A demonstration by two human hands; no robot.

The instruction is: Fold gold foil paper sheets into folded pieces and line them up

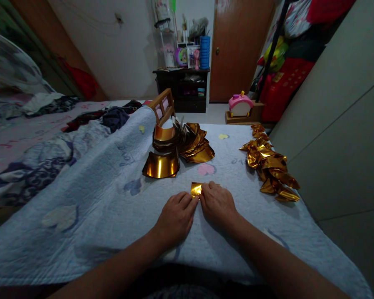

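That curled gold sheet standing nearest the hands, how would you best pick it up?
Probably by its top edge, coming down from above. The curled gold sheet stands on its lower edge on the blue quilt, bowed into an arch, so the upper rim is free to pinch between thumb and finger. From behind, the fanned stack of gold sheets crowds it. A light pinch seems wise; foil like this likely creases easily.

A pale blue quilt [106, 199] is covering the bed, carrying a fanned stack of gold sheets [180, 149], a row of folded gold pieces [269, 164], and one small gold sheet [196, 189] lying under both hands.
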